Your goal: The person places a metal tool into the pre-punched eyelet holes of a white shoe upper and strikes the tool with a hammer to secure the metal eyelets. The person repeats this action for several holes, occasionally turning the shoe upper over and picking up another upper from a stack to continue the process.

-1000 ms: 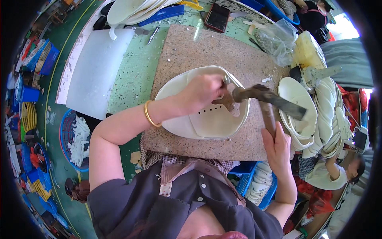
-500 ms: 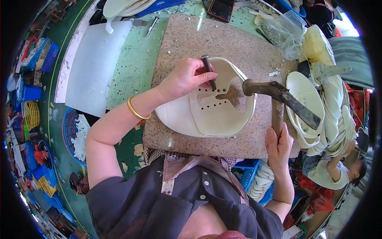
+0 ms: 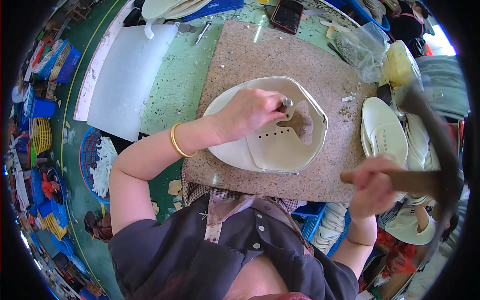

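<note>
A white shoe upper [image 3: 272, 156] with rows of punched eyelet holes lies on a speckled stone slab [image 3: 265, 55]. My left hand [image 3: 245, 114] pinches a metal punch [image 3: 287, 102] over the upper's far row of holes. The punch's top end shows; its lower end is hidden by my fingers. Off to the right, my right hand [image 3: 372, 189] grips the wooden handle of a hammer [image 3: 415, 181]. Hand and hammer are blurred by motion, and the hammer's head is well away from the punch.
More white uppers [image 3: 382, 127] are stacked right of the slab, near small brass bits [image 3: 346, 114]. A plastic bag [image 3: 362, 50] and a phone [image 3: 286, 15] sit beyond. At left lie a white sheet [image 3: 132, 75] and a basket [image 3: 91, 165]. Another person [image 3: 412, 225] is at right.
My right hand has swung the hammer away to the right, from beside the upper. The punch in my left hand has shifted right and now stands more end-on to view.
</note>
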`<state>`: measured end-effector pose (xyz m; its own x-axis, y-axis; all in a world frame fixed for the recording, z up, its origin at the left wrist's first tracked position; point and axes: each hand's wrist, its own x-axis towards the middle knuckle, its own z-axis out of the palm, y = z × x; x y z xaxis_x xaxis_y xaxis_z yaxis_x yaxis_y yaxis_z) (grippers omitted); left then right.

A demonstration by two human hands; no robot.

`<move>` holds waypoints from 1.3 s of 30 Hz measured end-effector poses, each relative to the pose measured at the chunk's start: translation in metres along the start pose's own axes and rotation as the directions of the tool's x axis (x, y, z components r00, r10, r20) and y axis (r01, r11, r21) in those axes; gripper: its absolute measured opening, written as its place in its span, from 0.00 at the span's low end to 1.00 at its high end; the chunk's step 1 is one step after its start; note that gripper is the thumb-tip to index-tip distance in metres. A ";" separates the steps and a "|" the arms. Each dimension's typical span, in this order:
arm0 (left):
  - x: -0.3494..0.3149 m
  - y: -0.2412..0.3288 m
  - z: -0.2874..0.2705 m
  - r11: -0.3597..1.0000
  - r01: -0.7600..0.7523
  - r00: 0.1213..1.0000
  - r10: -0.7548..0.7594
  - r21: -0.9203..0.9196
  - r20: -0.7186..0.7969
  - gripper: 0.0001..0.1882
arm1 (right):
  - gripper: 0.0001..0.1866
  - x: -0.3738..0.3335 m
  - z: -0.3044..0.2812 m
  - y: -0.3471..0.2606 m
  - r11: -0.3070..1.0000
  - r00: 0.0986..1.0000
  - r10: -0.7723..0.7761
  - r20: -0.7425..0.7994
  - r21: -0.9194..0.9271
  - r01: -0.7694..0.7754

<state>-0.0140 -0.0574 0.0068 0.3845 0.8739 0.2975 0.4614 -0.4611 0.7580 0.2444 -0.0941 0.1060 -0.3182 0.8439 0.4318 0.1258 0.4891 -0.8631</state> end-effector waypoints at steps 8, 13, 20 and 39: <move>-0.006 -0.026 -0.021 0.717 0.395 0.911 -0.387 -0.574 0.143 0.09 | 0.10 -0.015 0.004 0.026 0.763 0.892 0.446 0.072 -0.552 -0.336; -0.008 -0.018 -0.021 0.889 0.324 0.946 -0.313 -0.325 0.088 0.08 | 0.09 -0.010 0.011 0.035 0.818 0.926 0.365 0.092 -0.506 -0.273; -0.014 0.009 -0.008 0.969 0.051 0.998 -0.044 0.240 -0.033 0.09 | 0.10 0.008 0.022 0.004 0.580 0.863 -0.046 0.504 -0.690 0.434; -0.017 -0.014 -0.027 0.998 0.034 0.995 -0.029 0.049 -0.091 0.05 | 0.10 -0.003 0.013 0.021 0.773 0.846 0.470 0.251 -0.579 -0.258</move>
<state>-0.0482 -0.0613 0.0066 0.2966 0.8974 0.3266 0.5128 -0.4382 0.7383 0.2359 -0.0887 0.0833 -0.4461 0.8886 -0.1064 0.7236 0.2881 -0.6272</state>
